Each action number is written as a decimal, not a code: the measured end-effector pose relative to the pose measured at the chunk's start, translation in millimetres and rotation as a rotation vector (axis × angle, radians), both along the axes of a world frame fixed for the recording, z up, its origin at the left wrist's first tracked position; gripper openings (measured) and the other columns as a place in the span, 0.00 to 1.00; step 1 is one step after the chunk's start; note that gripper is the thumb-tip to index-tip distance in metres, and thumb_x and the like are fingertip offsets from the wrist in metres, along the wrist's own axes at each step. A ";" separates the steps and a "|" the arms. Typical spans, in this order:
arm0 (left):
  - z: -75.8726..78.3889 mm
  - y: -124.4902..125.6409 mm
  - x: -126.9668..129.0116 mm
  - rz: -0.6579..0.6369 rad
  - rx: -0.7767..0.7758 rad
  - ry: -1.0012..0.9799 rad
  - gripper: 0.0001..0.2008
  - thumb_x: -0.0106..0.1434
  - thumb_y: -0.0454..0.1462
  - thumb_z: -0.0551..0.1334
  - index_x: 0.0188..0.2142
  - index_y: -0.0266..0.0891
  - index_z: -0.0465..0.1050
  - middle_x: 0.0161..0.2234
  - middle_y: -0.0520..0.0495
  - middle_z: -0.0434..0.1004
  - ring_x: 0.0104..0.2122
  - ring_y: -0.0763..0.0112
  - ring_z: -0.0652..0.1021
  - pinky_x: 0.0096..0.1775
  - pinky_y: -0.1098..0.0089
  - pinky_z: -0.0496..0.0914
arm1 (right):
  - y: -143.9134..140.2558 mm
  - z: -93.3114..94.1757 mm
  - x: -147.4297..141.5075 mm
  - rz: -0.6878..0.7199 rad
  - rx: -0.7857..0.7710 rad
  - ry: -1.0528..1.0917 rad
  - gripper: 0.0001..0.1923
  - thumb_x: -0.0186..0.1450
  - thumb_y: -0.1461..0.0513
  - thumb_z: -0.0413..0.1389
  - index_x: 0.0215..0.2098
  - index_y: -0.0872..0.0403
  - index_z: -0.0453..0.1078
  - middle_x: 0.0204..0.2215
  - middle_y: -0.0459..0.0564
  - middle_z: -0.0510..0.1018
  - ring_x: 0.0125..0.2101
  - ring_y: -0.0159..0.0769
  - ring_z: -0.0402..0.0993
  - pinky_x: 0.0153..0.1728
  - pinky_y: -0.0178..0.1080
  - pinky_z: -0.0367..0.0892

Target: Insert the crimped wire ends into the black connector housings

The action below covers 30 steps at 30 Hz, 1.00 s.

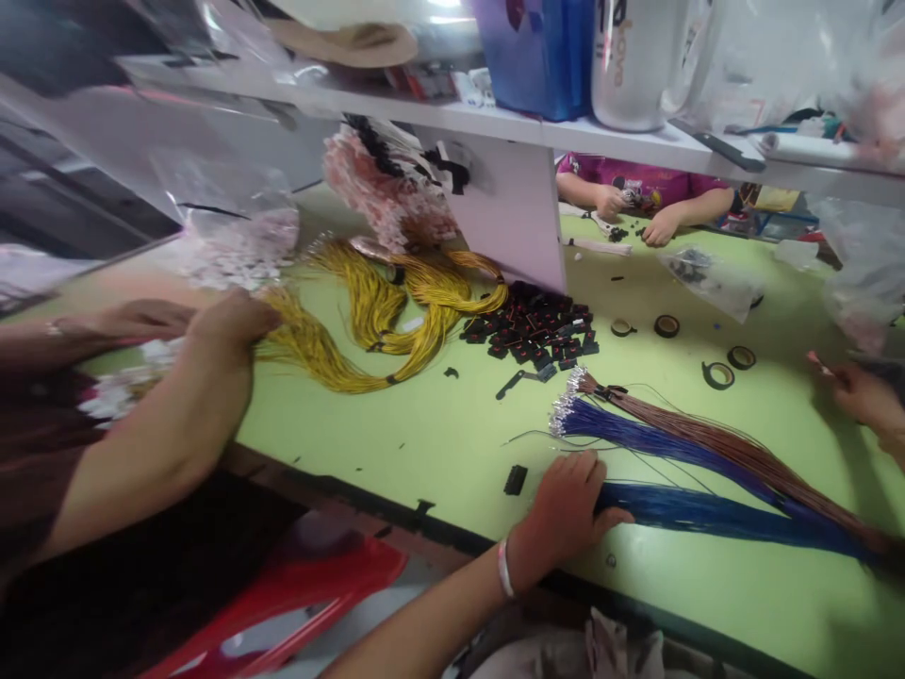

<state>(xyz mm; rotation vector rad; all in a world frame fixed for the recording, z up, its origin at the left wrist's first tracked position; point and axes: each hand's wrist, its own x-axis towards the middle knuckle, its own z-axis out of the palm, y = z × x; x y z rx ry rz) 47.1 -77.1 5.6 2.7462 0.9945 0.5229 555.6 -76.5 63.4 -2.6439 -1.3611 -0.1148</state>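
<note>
A long bundle of thin blue wires [707, 514] lies flat on the green tabletop [424, 443], its long axis running from the table's near edge away to the right, beside a bundle of brown wires [714, 443]. The right hand [566, 514] rests palm-down, fingers closed over the blue bundle's near end. The left hand [230, 325] reaches out, clasping yellow wire bundles [374, 316]

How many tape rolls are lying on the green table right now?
4. One small roll and a dark one lie right of the black connector pile; two more lie further right. Others may be hidden behind the bags.
</note>
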 end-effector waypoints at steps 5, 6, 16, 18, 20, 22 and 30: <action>23.2 18.0 0.1 -0.036 -0.048 -0.058 0.19 0.65 0.50 0.51 0.31 0.37 0.69 0.33 0.43 0.72 0.34 0.63 0.69 0.38 0.60 0.63 | 16.9 27.4 -102.4 0.282 0.036 0.244 0.19 0.67 0.61 0.48 0.55 0.60 0.60 0.28 0.57 0.78 0.24 0.36 0.72 0.31 0.38 0.61; 27.0 28.1 1.0 0.000 -0.032 -0.079 0.17 0.66 0.45 0.51 0.32 0.37 0.70 0.34 0.43 0.73 0.35 0.63 0.70 0.39 0.60 0.63 | 19.7 30.2 -130.0 0.407 0.029 0.265 0.20 0.68 0.59 0.46 0.56 0.59 0.60 0.30 0.56 0.79 0.24 0.36 0.72 0.30 0.38 0.62; 0.0 120.2 14.0 0.054 -0.044 -0.233 0.12 0.65 0.30 0.51 0.38 0.37 0.74 0.42 0.45 0.76 0.43 0.68 0.72 0.47 0.63 0.69 | 63.0 23.4 -296.5 0.822 -0.295 -0.124 0.19 0.70 0.54 0.41 0.47 0.49 0.70 0.33 0.53 0.75 0.30 0.36 0.70 0.27 0.35 0.52; -5.1 118.3 12.6 0.062 -0.044 -0.257 0.12 0.64 0.30 0.52 0.37 0.38 0.74 0.43 0.44 0.76 0.44 0.67 0.73 0.47 0.62 0.69 | 73.0 20.8 -300.3 0.824 -0.337 -0.170 0.17 0.70 0.56 0.42 0.44 0.50 0.70 0.33 0.54 0.74 0.30 0.36 0.69 0.26 0.36 0.50; -6.8 116.0 11.5 0.059 -0.045 -0.253 0.12 0.65 0.30 0.52 0.38 0.38 0.74 0.43 0.44 0.76 0.45 0.66 0.73 0.47 0.61 0.69 | 78.7 19.0 -301.0 0.862 -0.351 -0.197 0.15 0.69 0.58 0.43 0.42 0.51 0.70 0.32 0.54 0.74 0.30 0.37 0.69 0.26 0.36 0.49; -6.8 115.5 10.9 0.052 -0.045 -0.242 0.13 0.65 0.31 0.51 0.40 0.38 0.74 0.43 0.44 0.76 0.46 0.65 0.72 0.48 0.61 0.69 | 79.2 18.5 -299.6 0.918 -0.356 -0.224 0.13 0.69 0.59 0.44 0.42 0.51 0.70 0.32 0.54 0.74 0.30 0.37 0.68 0.25 0.36 0.48; -11.4 119.3 9.3 0.031 -0.054 -0.266 0.12 0.65 0.31 0.52 0.41 0.37 0.73 0.47 0.44 0.75 0.49 0.67 0.71 0.52 0.63 0.67 | 55.3 30.1 -281.4 0.997 -0.405 -0.282 0.11 0.67 0.63 0.47 0.43 0.52 0.69 0.31 0.53 0.74 0.29 0.36 0.67 0.27 0.37 0.49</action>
